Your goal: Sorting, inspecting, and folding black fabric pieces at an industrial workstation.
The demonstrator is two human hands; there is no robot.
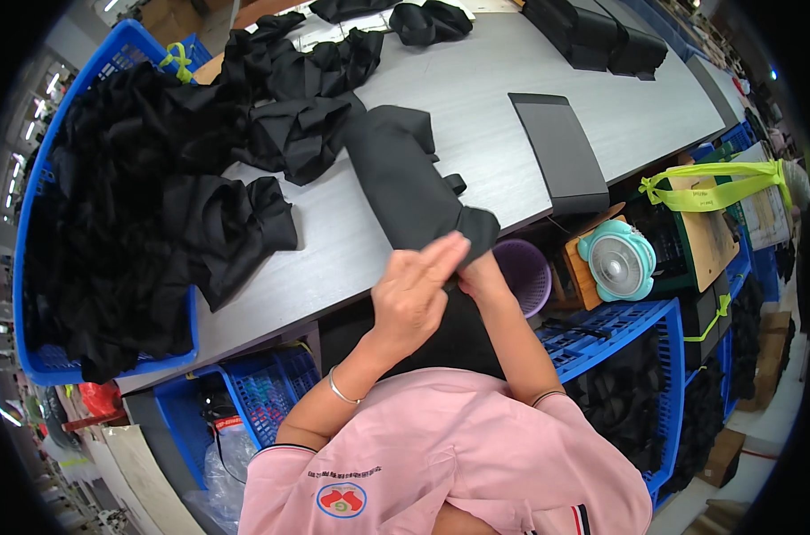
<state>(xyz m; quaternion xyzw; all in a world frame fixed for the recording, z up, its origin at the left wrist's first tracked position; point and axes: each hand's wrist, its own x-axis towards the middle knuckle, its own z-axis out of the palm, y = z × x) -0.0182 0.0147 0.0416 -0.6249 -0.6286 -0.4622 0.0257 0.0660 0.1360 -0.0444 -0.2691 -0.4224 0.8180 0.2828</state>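
A long black fabric piece [396,174] with a small loop at its side lies on the grey table, its near end at the table's front edge. My left hand [414,294] is at that near end, fingers stretched out and the fingertips against the cloth. My right hand [483,278] reaches up to the same end from the right; its fingers are hidden by the fabric, so their grip does not show. To the right lies a flat, folded dark grey piece [561,152], apart from both hands.
A blue crate [32,294] heaped with black fabric pieces [137,134] stands at the left. More crumpled pieces [307,134] lie on the table [476,71]. At the far right is a black stack [597,40]. Below the right edge are a purple bin [523,276], a turquoise fan [617,260] and a blue crate [668,383].
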